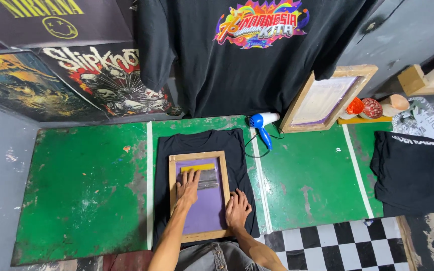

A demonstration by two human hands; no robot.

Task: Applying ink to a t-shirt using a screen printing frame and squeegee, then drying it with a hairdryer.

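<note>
A wooden-framed printing screen [173, 195] with purple mesh lies flat on a black t-shirt [204, 140] spread on the green table [86, 185]. My left hand [188, 188] rests palm down on the mesh, fingertips touching a squeegee [205, 176] with a yellow strip along its far edge. My right hand [237, 208] presses flat on the frame's right side, partly on the shirt. Neither hand grips anything.
A blue and white hair dryer [261, 125] lies behind the shirt with its cord. A second wooden screen [327, 98] leans at the back right. A folded black shirt [413, 170] lies at the right. A printed black shirt [247, 50] hangs behind. Posters cover the left wall.
</note>
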